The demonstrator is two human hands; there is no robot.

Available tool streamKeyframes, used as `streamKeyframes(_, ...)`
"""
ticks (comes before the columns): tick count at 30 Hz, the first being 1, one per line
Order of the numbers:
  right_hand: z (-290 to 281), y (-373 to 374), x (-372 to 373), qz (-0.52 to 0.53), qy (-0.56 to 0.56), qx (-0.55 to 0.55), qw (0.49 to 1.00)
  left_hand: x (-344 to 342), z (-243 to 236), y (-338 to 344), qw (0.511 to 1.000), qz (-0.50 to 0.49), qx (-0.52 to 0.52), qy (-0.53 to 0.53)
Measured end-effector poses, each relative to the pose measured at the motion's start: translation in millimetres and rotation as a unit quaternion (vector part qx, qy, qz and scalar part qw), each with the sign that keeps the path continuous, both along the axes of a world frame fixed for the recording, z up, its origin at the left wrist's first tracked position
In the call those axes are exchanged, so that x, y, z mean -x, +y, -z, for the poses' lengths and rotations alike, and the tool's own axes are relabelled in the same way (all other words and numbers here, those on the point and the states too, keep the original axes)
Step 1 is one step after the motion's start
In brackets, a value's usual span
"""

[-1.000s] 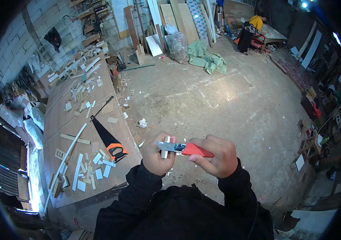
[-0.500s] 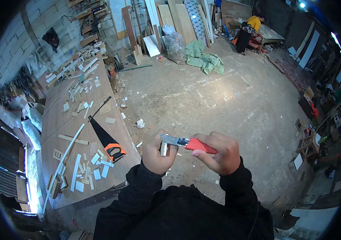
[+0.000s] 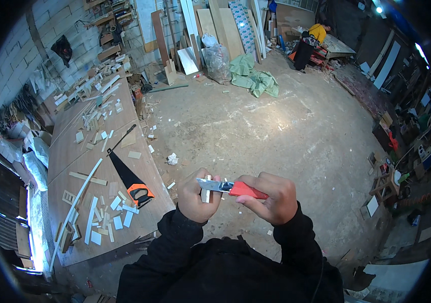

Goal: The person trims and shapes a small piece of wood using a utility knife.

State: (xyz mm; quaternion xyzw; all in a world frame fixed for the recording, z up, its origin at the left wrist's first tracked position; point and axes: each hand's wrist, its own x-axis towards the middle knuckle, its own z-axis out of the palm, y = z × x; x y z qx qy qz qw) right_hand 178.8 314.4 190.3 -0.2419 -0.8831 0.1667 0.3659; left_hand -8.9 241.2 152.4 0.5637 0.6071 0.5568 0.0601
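Two full hands: left hand (image 3: 193,199) pinches small wood piece (image 3: 206,196), seemingly to steady it; right hand (image 3: 279,199) grasps red-handled blade (image 3: 233,188) by its handle, likely for control, metal end crossing the wood. Saw (image 3: 126,174) lies aside on worktop (image 3: 66,155).

Cool, dim light is spreading overall. Left of the table (image 3: 66,151), a slit (image 3: 34,227) is glaring white; right of it, a metal blade (image 3: 215,185) is gleaming, the floor (image 3: 278,116) is catching a pale glow, a far lamp (image 3: 378,9) is flaring. Clutter (image 3: 390,183) farther right of it is perhaps blurring; outer lines are bowing.
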Motion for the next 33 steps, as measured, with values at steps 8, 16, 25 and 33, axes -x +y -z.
streamKeyframes(8, 10.3, 3.0, 3.2, 0.04, 0.004, -0.022, 0.999, 0.5, 6.4, 4.3, 1.0, 0.012, -0.023, 0.011)
streamKeyframes(16, 18.1, 6.7, 9.0, 0.07, 0.013, -0.027, 0.997, 10.3, 23.4, 11.4, 1.0, 0.014, 0.015, 0.011)
streamKeyframes(25, 59.5, 92.3, -41.6, 0.29, 0.234, 0.063, 0.926, -17.3, 5.5, -22.9, 0.998, 0.047, 0.014, -0.042)
streamKeyframes(33, 46.8, 37.1, -53.8, 0.156, 0.269, 0.235, 0.921, 22.1, 1.8, -9.3, 0.93, 0.16, 0.083, -0.321)
